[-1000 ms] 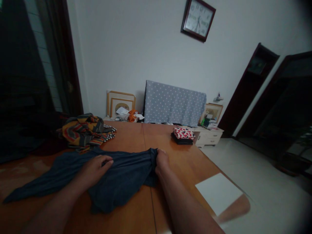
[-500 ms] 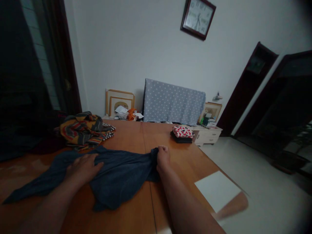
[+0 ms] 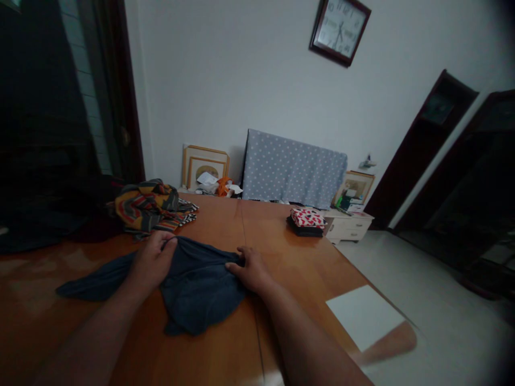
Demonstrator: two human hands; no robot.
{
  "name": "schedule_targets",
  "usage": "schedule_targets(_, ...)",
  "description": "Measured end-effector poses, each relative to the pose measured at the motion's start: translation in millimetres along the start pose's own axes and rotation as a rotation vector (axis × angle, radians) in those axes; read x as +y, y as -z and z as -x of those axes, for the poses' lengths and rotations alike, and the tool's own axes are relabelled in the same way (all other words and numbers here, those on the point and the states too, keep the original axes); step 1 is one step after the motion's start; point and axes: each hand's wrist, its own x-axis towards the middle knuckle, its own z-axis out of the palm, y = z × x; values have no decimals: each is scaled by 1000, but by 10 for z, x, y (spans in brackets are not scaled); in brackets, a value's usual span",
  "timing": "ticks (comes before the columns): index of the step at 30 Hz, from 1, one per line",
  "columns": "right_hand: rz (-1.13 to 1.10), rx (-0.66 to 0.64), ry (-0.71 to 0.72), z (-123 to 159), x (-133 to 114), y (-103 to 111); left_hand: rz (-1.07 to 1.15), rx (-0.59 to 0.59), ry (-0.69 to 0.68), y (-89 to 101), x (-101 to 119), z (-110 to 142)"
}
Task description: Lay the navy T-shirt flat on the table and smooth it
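Note:
A dark blue garment (image 3: 203, 297), its exact kind unclear, lies partly folded on the wooden table in front of me. A narrow sleeve-like part (image 3: 96, 281) stretches out to the left. My left hand (image 3: 155, 257) is closed, pinching the garment's far edge between thumb and fingers. At the garment's right end, my right hand (image 3: 251, 271) rests on the cloth with thumb and fingers apart. Its outer fingers are partly hidden.
Beyond my left hand, a striped multicoloured cloth (image 3: 147, 206) lies crumpled beside dark clothes (image 3: 36, 230). A folded heart-print stack (image 3: 308, 219) sits at the table's (image 3: 281, 257) far right. White paper (image 3: 366, 316) lies near the right edge.
My left hand has gone from lying spread on the garment to pinching its far edge. My right hand has loosened its fist and shifted left. The sleeve-like part has drawn in rightward.

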Motion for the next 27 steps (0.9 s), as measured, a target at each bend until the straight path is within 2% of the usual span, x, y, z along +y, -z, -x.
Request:
schedule_targets(2,-6,-50,-43,-16,24,-16,60,37,-14,9,11,-4)
schedule_targets(5,-121,-102,-79,-60,62,-57,86,23,-32,-10,-16,-2)
schedule_targets(7,-232,-44,-96,-84,61,-58,92,7,-35,-34,-35,4)
schedule_targets(11,-464,164,-206,-106,-4,37,82,-9,-23,-45,-1,27)
schedule_targets(16,-674,323,-332,-115,-78,174,31,-189,-23,-45,70,72)
schedule_targets(22,-774,363,-325,-134,-79,207,-225,-407,-124,-36,48,113)
schedule_targets(27,-796,389,-316,-139,-104,255,-415,-501,-62,27,41,130)
